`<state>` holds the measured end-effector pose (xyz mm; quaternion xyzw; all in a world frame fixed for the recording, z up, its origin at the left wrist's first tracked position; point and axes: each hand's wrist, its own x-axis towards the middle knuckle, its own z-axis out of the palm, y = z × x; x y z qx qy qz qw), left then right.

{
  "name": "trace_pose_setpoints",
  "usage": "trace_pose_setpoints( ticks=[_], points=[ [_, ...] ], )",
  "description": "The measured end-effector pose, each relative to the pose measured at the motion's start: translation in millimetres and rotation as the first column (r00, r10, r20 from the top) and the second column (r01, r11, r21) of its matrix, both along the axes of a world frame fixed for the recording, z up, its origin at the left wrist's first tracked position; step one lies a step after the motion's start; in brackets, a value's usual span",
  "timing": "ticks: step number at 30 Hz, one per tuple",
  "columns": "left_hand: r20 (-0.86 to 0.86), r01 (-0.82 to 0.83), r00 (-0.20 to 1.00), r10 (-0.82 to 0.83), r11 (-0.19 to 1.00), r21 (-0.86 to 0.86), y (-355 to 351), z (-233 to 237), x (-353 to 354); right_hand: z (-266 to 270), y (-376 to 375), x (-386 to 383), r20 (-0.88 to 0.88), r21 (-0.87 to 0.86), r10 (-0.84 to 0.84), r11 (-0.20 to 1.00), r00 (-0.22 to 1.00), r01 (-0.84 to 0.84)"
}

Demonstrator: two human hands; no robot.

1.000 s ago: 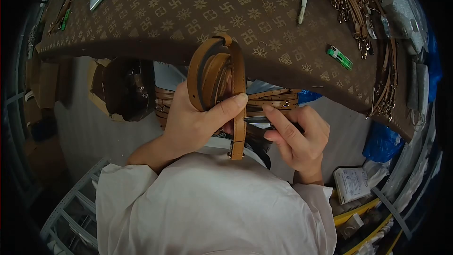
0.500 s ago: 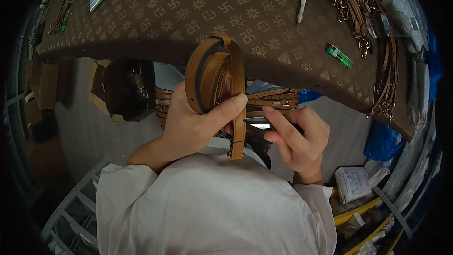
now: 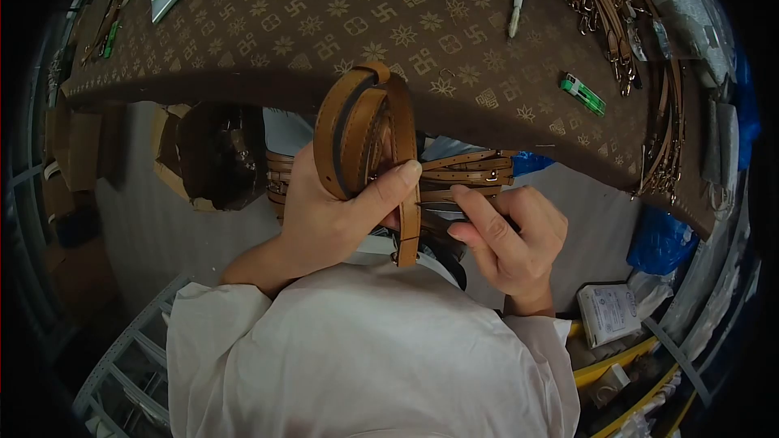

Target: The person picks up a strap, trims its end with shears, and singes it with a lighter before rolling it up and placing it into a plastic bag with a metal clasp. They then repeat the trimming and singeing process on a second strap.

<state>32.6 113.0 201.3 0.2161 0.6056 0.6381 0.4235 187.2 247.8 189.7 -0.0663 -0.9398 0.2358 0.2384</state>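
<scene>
Tan leather strap (image 3: pixel 357 126), coiled in loops, sits at frame centre in L hand (image 3: pixel 329 215), thumb clamped across the loops, one end hanging down. R hand (image 3: pixel 511 239) is just right of it, fingers curled, pinching a thin dark tool (image 3: pixel 442 208) vs. the hanging end. Above: brown patterned table (image 3: pixel 243 40), w/ a green lighter (image 3: pixel 583 96) upper right and a white pen (image 3: pixel 515 0) top centre.

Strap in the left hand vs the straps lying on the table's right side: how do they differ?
Pose: held strap is coiled in loops; table straps lie stretched out.
Contact: held strap is gripped by the left hand, the right hand holding a thin tool at its hanging tail; table straps lie untouched on the table.
Count: one held strap; several table straps, bunched.
Shared: tan leather.
</scene>
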Motion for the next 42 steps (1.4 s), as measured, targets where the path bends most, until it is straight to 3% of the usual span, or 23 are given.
trace_pose_setpoints(
  ticks=[6, 10, 12, 14, 18, 22, 24, 39, 41, 42],
  points=[
    [0.005, -0.047, 0.999, 0.047, 0.999, 0.009, 0, 0, 0, -8, 5, 3, -0.097, -0.189, -0.159, 0.972, 0.982, 0.138],
    [0.010, -0.033, 0.999, 0.033, 0.999, 0.003, 0, -4, -1, -4, 3, 3, -0.018, -0.149, -0.031, 0.988, 0.999, 0.028],
    [-0.107, -0.084, 0.990, 0.087, 0.996, 0.029, 2, -9, 0, -4, 1, 2, -0.016, -0.142, 0.008, 0.990, 1.000, -0.010],
    [-0.050, -0.073, 0.996, 0.072, 0.997, -0.006, 1, -9, -1, -3, 0, 1, -0.009, -0.116, 0.023, 0.993, 1.000, -0.024],
    [0.080, -0.052, 0.995, 0.056, 0.997, -0.051, 1, -5, -1, -2, -1, 0, -0.009, -0.098, 0.029, 0.995, 1.000, -0.030],
    [-0.015, -0.048, 0.999, 0.048, 0.999, 0.007, 1, -11, -1, 0, -1, -1, 0.011, -0.067, 0.015, 0.998, 1.000, -0.014],
    [0.115, -0.038, 0.993, 0.041, 0.999, -0.033, 2, -3, 0, -2, -1, -1, 0.016, -0.058, 0.010, 0.998, 1.000, -0.009],
    [0.162, -0.044, 0.985, 0.058, 0.995, -0.092, 3, -6, -1, -12, 2, 1, -0.059, 0.073, -0.002, 0.997, 0.998, 0.007],
    [0.151, -0.055, 0.986, 0.067, 0.995, -0.085, 3, -6, -1, -16, 17, 1, -0.131, 0.068, -0.174, 0.981, 0.976, 0.184],
    [0.140, -0.064, 0.987, 0.075, 0.995, -0.078, 3, -5, -1, -14, 25, -1, -0.068, 0.052, -0.347, 0.935, 0.935, 0.351]
  ],
)
